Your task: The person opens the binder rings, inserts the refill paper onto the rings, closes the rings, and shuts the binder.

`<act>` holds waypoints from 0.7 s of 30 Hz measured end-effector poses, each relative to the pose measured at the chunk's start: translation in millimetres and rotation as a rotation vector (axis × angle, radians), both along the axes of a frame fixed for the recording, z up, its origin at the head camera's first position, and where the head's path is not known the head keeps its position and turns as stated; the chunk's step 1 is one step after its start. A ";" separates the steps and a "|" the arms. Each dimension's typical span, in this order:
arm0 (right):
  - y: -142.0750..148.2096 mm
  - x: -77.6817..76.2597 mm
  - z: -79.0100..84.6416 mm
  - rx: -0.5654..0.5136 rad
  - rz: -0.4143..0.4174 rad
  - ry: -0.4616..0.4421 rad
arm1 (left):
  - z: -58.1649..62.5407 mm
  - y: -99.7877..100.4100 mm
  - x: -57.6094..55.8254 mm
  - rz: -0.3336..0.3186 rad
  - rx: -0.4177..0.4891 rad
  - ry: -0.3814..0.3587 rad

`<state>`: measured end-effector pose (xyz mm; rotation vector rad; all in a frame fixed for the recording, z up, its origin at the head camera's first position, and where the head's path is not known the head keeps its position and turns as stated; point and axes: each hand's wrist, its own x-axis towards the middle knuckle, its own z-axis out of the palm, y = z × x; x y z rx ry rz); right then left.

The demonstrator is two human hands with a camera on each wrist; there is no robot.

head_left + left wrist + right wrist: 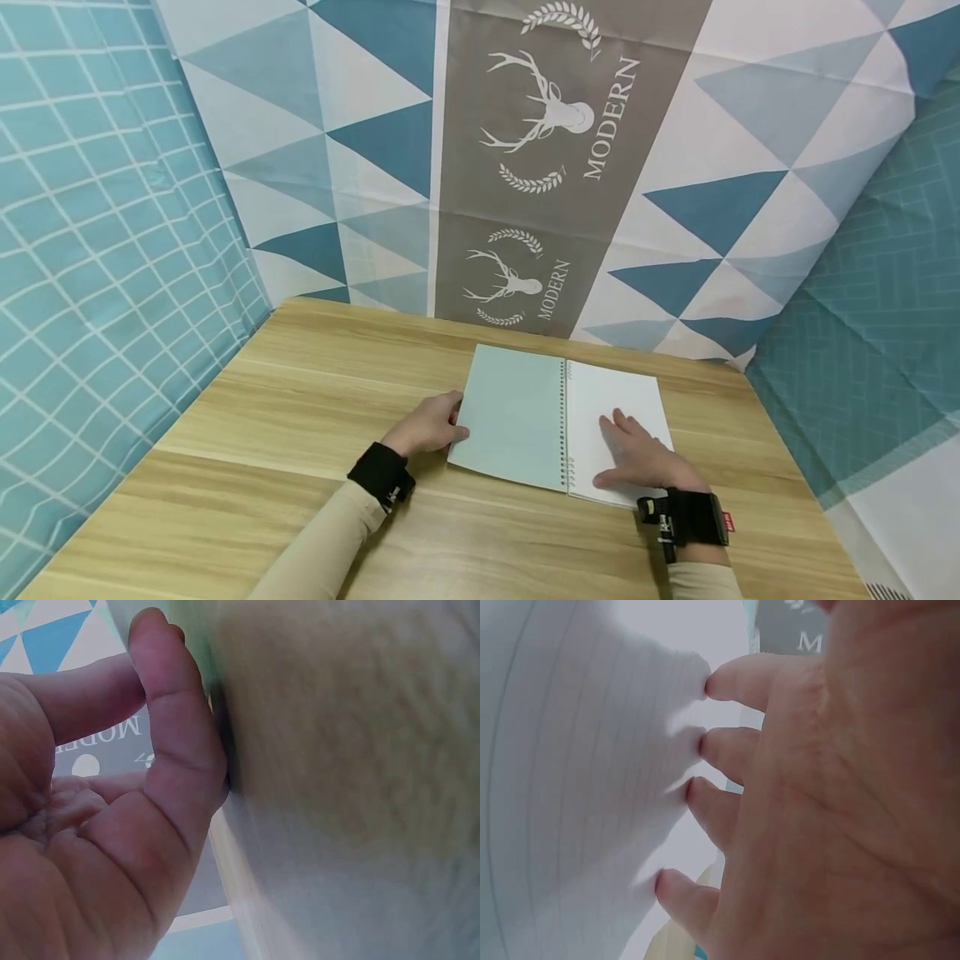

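Note:
A spiral notebook lies spread on the wooden table, its pale green cover (pixel 510 417) turned to the left and a white page (pixel 611 392) showing on the right. My left hand (pixel 429 423) pinches the cover's left edge, thumb above and the other fingers beneath. Close up in the left wrist view, the left hand (pixel 176 765) has its fingers bent near the tabletop. My right hand (pixel 641 457) rests on the page with spread fingers. In the right wrist view, the fingertips of the right hand (pixel 840 780) touch the lined page (pixel 570 765).
The wooden table (pixel 300 375) reaches back to a patterned cloth (pixel 525 200) with deer heads and triangles. A blue gridded cloth (pixel 97 208) hangs on the left, a teal one (pixel 885 317) on the right. Black wrist straps sit on both arms.

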<state>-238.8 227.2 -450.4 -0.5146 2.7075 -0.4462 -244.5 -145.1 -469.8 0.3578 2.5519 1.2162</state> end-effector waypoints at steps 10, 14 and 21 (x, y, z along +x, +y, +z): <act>10.8 0.0 2.1 -0.005 -0.069 -0.024 | 4.9 -1.1 0.0 0.003 0.015 0.011; 15.9 -0.1 1.0 -0.041 -0.094 -0.036 | 10.1 -1.8 -0.7 0.025 0.039 0.004; 24.9 -4.4 -2.6 -0.089 -0.163 -0.107 | 16.5 -11.1 -2.6 0.061 0.062 0.022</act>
